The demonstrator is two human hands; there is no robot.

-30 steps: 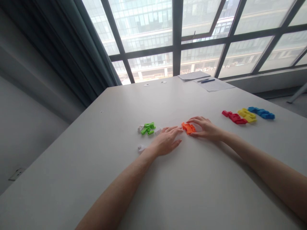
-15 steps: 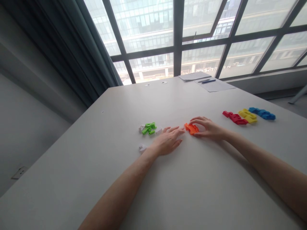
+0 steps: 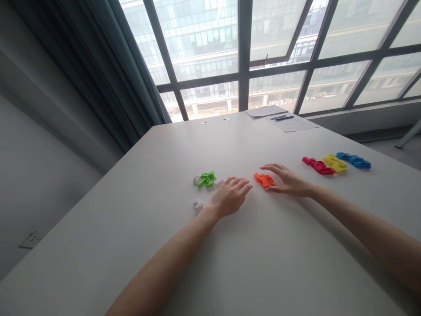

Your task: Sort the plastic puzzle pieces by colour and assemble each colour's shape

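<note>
Orange pieces [image 3: 264, 180] lie on the white table [image 3: 263, 254], between your two hands. Your right hand [image 3: 291, 182] has its thumb and fingers apart at their right end; I can't tell if the thumb touches. Your left hand [image 3: 230, 195] has its fingers stretched out, loosely side by side, near a white piece [image 3: 219, 182]. The orange pieces look light, hard and smooth, like plastic, so pinch them softly by their outside edges.
</note>
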